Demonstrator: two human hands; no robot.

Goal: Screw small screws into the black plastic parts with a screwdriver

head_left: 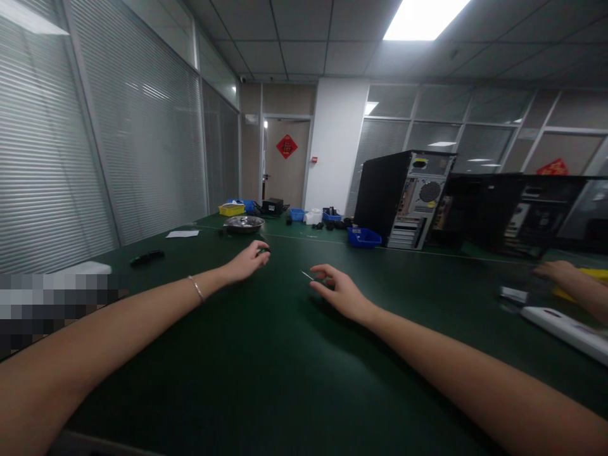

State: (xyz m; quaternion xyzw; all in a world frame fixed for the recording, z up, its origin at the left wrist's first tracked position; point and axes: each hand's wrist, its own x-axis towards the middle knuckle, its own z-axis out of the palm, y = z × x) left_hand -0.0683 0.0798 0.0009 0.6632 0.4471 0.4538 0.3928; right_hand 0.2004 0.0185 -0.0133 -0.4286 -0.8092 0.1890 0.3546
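Both arms stretch out over the green table (266, 354) toward the middle of the frame, and the work in hand looks like the picking-up of small parts from its surface. The left hand (247, 261), just left of centre, curls loosely over a small dark object (264, 251) at its fingertips, touching or about to close on it; how firmly it grips cannot be told. The right hand (338, 292), just right of centre, hovers low with fingers half spread and thumb and forefinger drawn toward each other beside a thin pale sliver (307, 275), perhaps a screw or pin, lying just off its fingertips. That piece is so small that a fine, careful pinch seems called for. In the upper middle stand a metal bowl (244, 223), a yellow bin (231, 209) and a blue bin (363, 237), with a computer tower (403, 196) to the right. At the right edge another person's hand (560, 272) rests near a white power strip (565, 329).
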